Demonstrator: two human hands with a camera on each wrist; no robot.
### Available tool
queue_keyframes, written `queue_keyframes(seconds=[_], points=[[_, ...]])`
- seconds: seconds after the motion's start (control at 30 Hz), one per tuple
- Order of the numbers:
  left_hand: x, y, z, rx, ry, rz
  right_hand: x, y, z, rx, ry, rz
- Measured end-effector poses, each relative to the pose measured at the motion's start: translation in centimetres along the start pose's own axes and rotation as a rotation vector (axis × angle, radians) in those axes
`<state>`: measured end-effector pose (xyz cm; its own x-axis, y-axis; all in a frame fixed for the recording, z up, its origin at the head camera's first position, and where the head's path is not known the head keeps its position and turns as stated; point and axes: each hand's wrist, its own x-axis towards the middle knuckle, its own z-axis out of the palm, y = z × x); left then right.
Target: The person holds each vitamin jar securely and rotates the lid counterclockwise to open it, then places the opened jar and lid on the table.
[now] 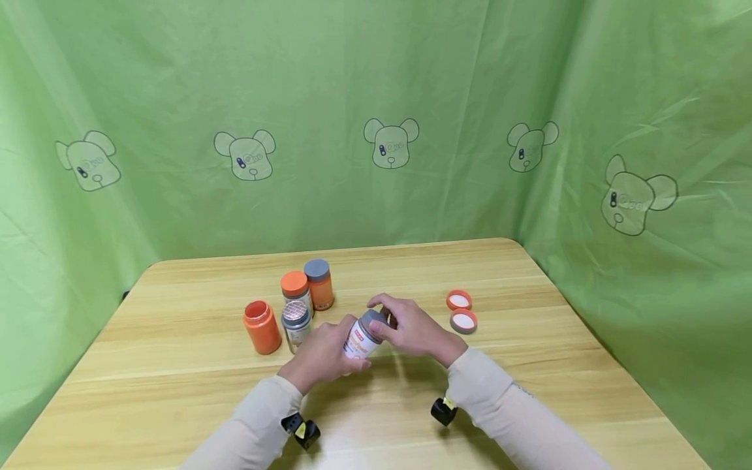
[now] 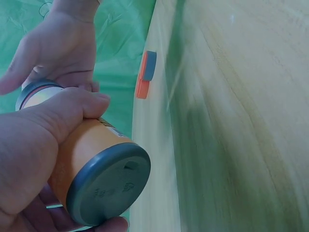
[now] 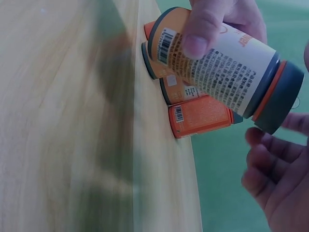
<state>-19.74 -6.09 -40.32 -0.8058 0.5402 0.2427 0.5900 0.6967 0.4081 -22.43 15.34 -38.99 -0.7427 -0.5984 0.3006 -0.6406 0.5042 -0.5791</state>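
Observation:
My left hand (image 1: 326, 352) grips a tilted plastic bottle (image 2: 91, 145) round its body, thumb across the label. It has an orange and white label, a dark grey base and a grey screw lid (image 3: 280, 99) with an orange lower band. The fingers of my right hand (image 1: 414, 326) are curled about that lid; in the right wrist view the fingertips (image 3: 256, 136) meet its edge. The bottle is held up over the table, its lid end pointing up toward the right hand. No gap shows between lid and neck beyond the orange band.
Left of the hands stand an open orange bottle (image 1: 264, 336), a foil-topped bottle (image 1: 296, 316), an orange-lidded bottle (image 1: 294, 284) and a grey-lidded orange bottle (image 1: 320, 287). Two loose lids, one orange (image 1: 459, 300) and one grey and orange (image 1: 463, 321), lie upturned at right on the wooden table (image 1: 529, 365).

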Motion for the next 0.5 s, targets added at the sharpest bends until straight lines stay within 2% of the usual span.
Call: queue_keyframes(seconds=[0.17,0.5], points=[[-0.07,0.05,-0.03,-0.011,-0.011,-0.008,0.01,-0.33,-0.17,-0.012,-0.023,0.045],[-0.11,-0.03,-0.05,-0.003,-0.007,-0.004,-0.22,-0.33,-0.62,0.052,-0.040,-0.062]])
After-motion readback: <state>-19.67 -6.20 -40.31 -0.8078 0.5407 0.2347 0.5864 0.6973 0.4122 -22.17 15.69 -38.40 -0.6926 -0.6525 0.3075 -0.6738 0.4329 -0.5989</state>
